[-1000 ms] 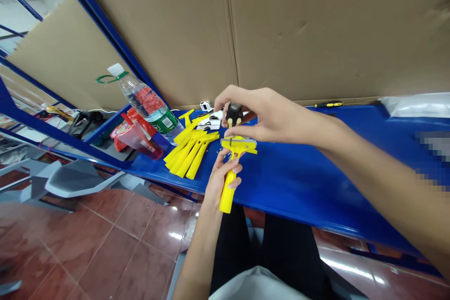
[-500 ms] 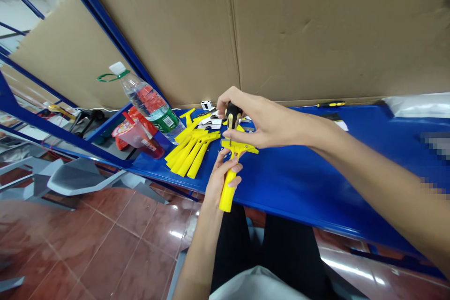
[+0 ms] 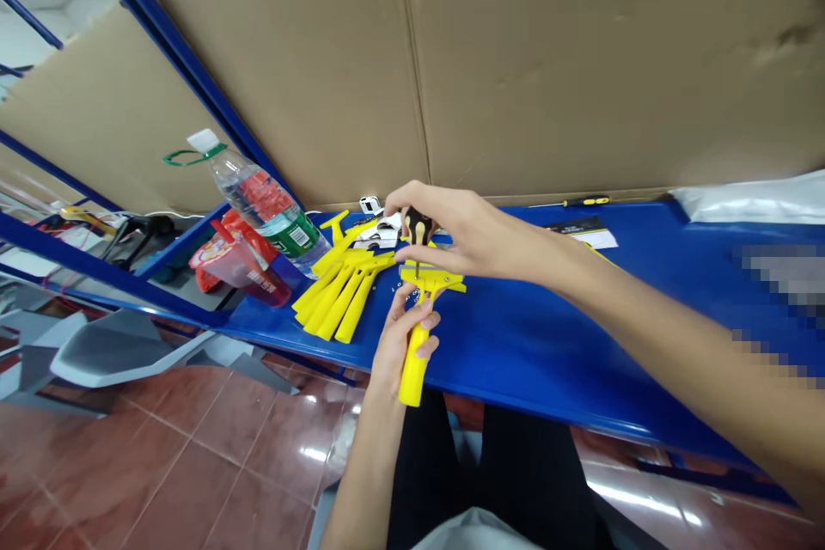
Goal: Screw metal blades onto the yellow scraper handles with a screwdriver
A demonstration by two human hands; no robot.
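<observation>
My left hand [image 3: 400,335] is wrapped round the handle of a yellow scraper [image 3: 413,376], holding it over the front of the blue table with its wide head away from me. From above, my right hand [image 3: 444,228] grips a black and beige screwdriver [image 3: 419,229]. The screwdriver's shaft points down to a screw spot on the left part of the scraper's head; whether the tip sits in a screw is too small to tell. Small screws [image 3: 400,288] lie on the table behind the scraper. To the left, several yellow scraper handles [image 3: 351,302] lie fanned out.
A large water bottle [image 3: 271,202] and a red cup [image 3: 267,282] stand at the table's left end. Along the cardboard wall [image 3: 547,60] lie a yellow and black tool [image 3: 586,201], a black and white card [image 3: 589,232] and a white plastic bag [image 3: 754,199]. Grey chairs [image 3: 122,344] stand to the left.
The camera view has shifted slightly, so everything appears a little lower and further left. Both hands keep their hold, with the screwdriver still on the scraper's head.
</observation>
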